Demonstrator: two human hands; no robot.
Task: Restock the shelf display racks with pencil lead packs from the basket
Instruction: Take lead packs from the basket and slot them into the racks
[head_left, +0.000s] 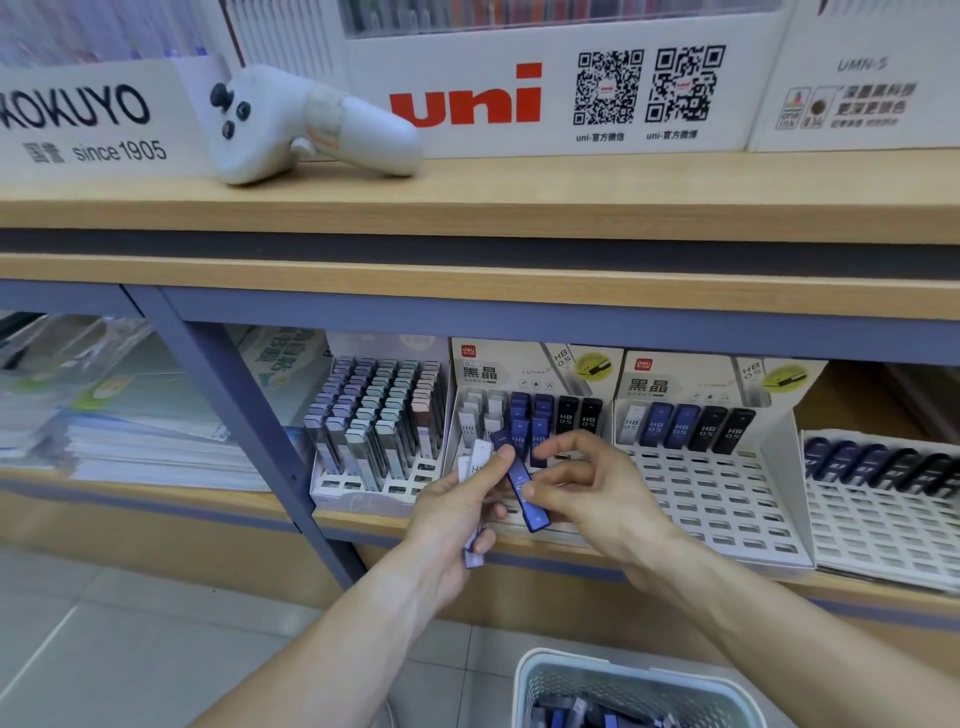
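- Left hand (457, 512), centre frame: fingers curled round a small bundle of pencil lead packs (477, 467), white ones fanned at the top, ends sticking out below the palm.
- Right hand (582, 491): thumb and fingers pinching one blue lead pack (524, 493), held tilted between both hands, just in front of the deli rack (524, 415).
- Risk: the bundle looks loosely held; pulling the blue pack free could drag a white one out, dropping it to the floor tiles rather than the basket (535, 675) at lower centre.
- Risk: slots are narrow; a tilted pack may jam or knock over neighbouring upright packs.
- Judgement: the blue column in that rack is the likely target; colour mix-up is possible.
- Around: second deli rack (717, 467) at right, mostly bare slots; grey-capped lead rack (374, 421) at left; white controller (311, 124) on the upper shelf; stacked paper at left.
- The hands themselves hide the nearest slots.
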